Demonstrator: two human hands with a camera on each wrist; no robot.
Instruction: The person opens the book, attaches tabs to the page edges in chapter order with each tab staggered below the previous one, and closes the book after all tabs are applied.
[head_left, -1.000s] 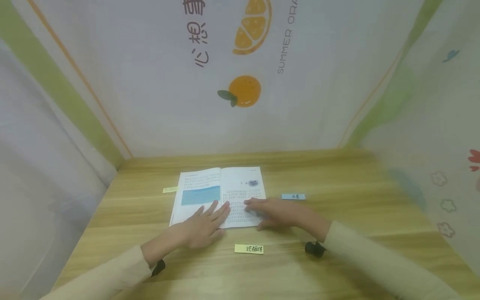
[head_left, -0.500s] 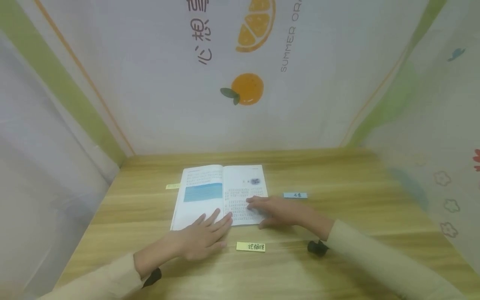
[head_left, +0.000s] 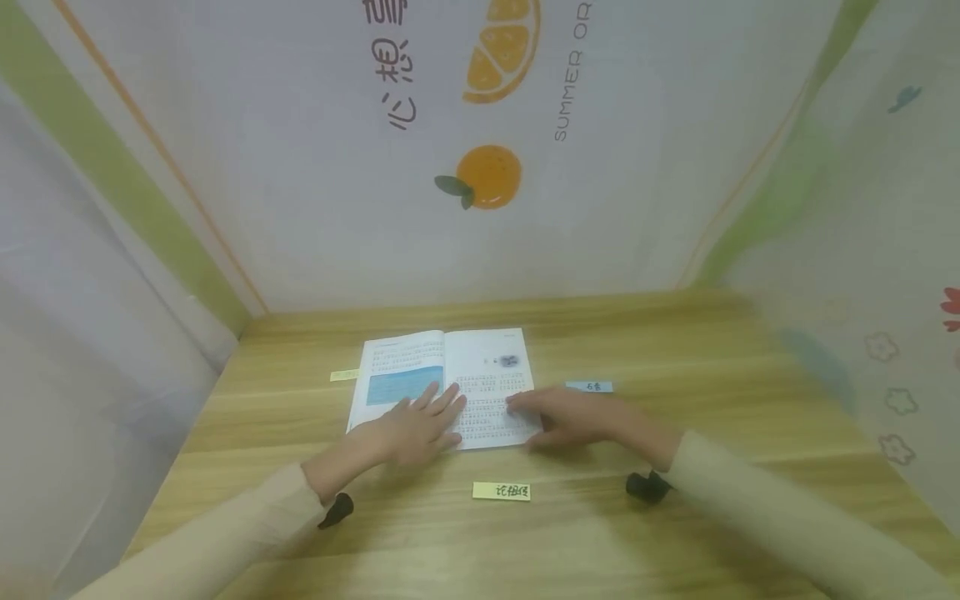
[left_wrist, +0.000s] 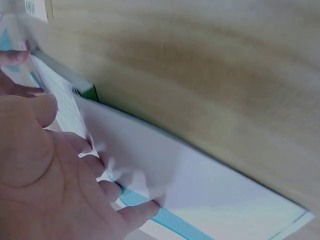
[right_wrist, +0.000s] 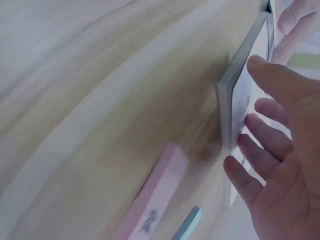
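A printed book [head_left: 405, 346] lies open on the wooden table, with a blue panel on its left page. My left hand [head_left: 416, 429] rests across the lower part of the book near the spine, fingers spread; in the left wrist view, the fingertips of the left hand [left_wrist: 55, 175] are on the page. At the right page's lower right edge is my right hand [head_left: 566, 414], its fingertips over the print. Seen from the right wrist, the right hand [right_wrist: 285, 155] has loosely bent fingers along the book [right_wrist: 245, 90] and grips nothing.
A yellow label strip [head_left: 501, 491] with handwriting lies in front of the book. Another yellow strip [head_left: 344, 375] touches or passes behind its left edge. The blue strip [head_left: 598, 387] sits beyond my right hand. A pink strip [right_wrist: 155, 195] shows in the right wrist view.
My left hand first drew back slightly toward the near edge, then slid forward and right over the blue panel. My right hand has shifted a little right, toward the page's edge.
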